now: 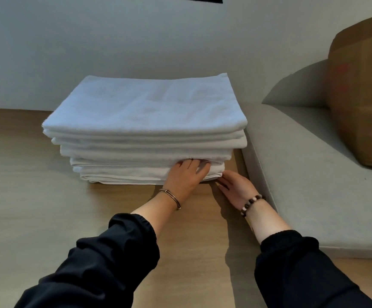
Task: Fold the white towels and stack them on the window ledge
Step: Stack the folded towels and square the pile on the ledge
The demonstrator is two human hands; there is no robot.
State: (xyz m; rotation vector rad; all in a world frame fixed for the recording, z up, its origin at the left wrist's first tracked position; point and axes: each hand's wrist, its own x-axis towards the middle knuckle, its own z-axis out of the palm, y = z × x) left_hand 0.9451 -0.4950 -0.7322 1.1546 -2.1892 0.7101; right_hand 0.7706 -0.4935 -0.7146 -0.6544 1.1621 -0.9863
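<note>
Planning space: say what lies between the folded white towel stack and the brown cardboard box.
A flat grey fabric cushion lies there, shown in head view.

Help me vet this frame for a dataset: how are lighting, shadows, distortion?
Head view: dim, cool, even light, no glare; the cardboard box casts a soft shadow leftward on the wall; towel stack sharp; cushion edges look bowed by the wide-angle lens.

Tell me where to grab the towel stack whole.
Take the towel stack under its bottom towel, from the near side, one hand toward each end. The loose upper layers jut out wider, so a higher grip would probably split it.
</note>
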